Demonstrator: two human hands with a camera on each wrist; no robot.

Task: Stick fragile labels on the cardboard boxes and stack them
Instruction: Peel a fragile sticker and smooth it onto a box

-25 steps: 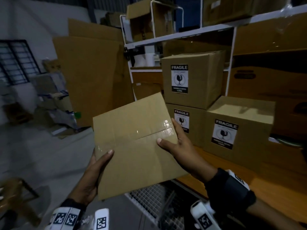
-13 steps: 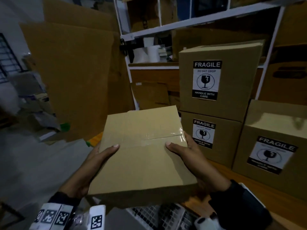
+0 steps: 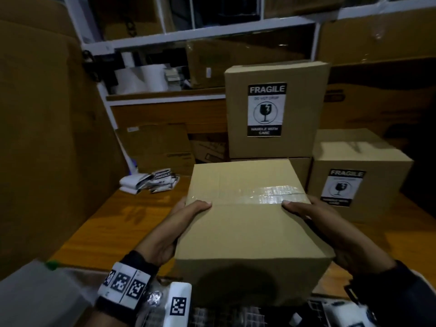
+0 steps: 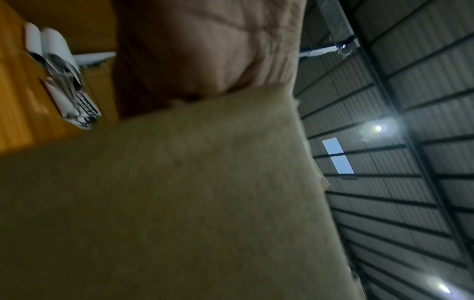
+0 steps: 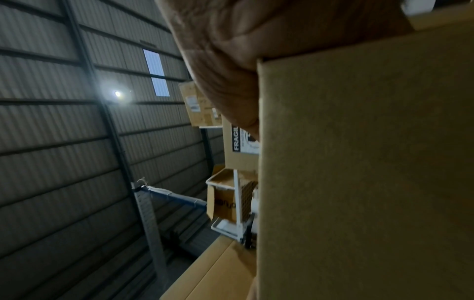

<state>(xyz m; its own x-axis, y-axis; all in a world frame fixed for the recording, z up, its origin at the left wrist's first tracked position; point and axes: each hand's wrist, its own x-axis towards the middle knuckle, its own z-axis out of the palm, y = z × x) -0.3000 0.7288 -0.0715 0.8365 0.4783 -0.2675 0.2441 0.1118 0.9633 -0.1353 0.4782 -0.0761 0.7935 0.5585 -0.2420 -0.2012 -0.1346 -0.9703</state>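
Plain cardboard box held up over the wooden table, with left hand and right hand clamped on its two sides, thumbs on top. Right behind it, a stack of boxes with fragile labels. Loose labels piled on the table, off to the left.

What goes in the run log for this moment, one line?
stage: carrying | left hand: grips unlabeled box | right hand: grips same box | box: over wooden table | loose labels: on table

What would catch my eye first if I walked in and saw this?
A plain taped cardboard box, held between the left hand and right hand over the wooden table. Behind it stand boxes with bold black-and-white FRAGILE labels, and loose labels lie far left.
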